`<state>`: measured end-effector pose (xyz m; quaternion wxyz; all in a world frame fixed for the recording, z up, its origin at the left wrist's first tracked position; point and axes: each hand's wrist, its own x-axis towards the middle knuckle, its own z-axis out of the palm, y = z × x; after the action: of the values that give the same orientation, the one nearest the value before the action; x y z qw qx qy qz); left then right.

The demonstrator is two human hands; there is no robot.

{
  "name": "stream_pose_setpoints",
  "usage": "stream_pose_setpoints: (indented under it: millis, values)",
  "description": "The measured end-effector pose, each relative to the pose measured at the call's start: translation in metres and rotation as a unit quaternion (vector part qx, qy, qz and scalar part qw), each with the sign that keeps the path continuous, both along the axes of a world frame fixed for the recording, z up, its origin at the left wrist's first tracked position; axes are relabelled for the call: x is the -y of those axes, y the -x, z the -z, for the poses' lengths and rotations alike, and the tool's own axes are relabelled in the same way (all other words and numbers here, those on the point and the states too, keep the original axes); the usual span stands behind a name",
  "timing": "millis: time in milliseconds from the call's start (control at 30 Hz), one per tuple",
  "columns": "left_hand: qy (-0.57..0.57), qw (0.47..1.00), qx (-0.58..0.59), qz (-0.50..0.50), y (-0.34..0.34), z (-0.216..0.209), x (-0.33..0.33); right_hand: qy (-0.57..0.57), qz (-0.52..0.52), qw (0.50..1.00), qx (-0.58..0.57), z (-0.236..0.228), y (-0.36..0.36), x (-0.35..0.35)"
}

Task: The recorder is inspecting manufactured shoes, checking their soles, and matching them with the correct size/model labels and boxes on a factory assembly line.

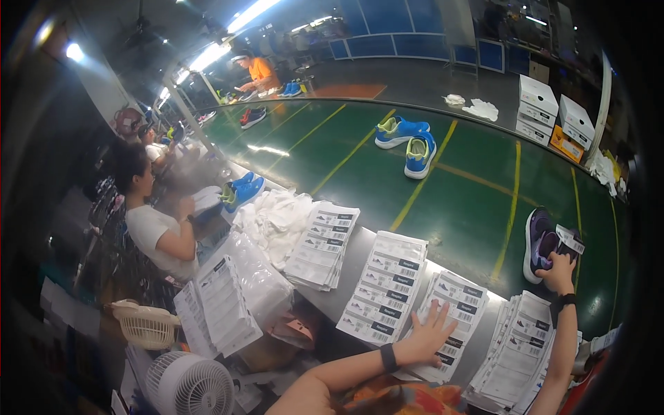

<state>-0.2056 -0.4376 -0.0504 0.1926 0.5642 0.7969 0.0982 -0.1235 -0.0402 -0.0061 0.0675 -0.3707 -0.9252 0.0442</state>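
Note:
My left hand (pixel 427 339) lies with fingers spread on a stack of white label sheets (pixel 460 294) at the near edge of the conveyor. On the green belt at the right, my right hand (pixel 559 273) has its fingers closed on a dark purple sneaker (pixel 571 243) of a pair. A white printed label (pixel 572 238) shows at this shoe, just beyond my fingers; whether it is stuck on I cannot tell. The other dark purple sneaker (pixel 534 245) stands close on its left. My fingers partly hide the near shoe.
More label stacks (pixel 387 287) line the metal ledge, beside crumpled white paper (pixel 273 218). Blue sneakers (pixel 418 155) stand on the green belt (pixel 470 200). White shoe boxes (pixel 536 104) stand beyond it. A co-worker (pixel 162 228) sits at the left, near a white fan (pixel 190 384).

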Motion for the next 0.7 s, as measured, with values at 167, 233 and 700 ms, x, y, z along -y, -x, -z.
stream_pose_setpoints:
  millis: [167, 233, 700]
  values:
    - [0.008, 1.0, 0.008, 0.008, -0.004, 0.002, -0.006, -0.052, -0.044, 0.998, -0.009, 0.025, -0.015, 0.02]
    - [-0.001, 0.998, -0.054, 0.009, -0.003, 0.006, -0.007, 0.085, -0.142, 0.986, 0.026, -0.02, -0.001, 0.093]
    - [0.044, 0.998, -0.029, -0.021, 0.005, -0.009, -0.009, 0.199, -0.273, 0.939, -0.057, -0.053, -0.104, 0.197]
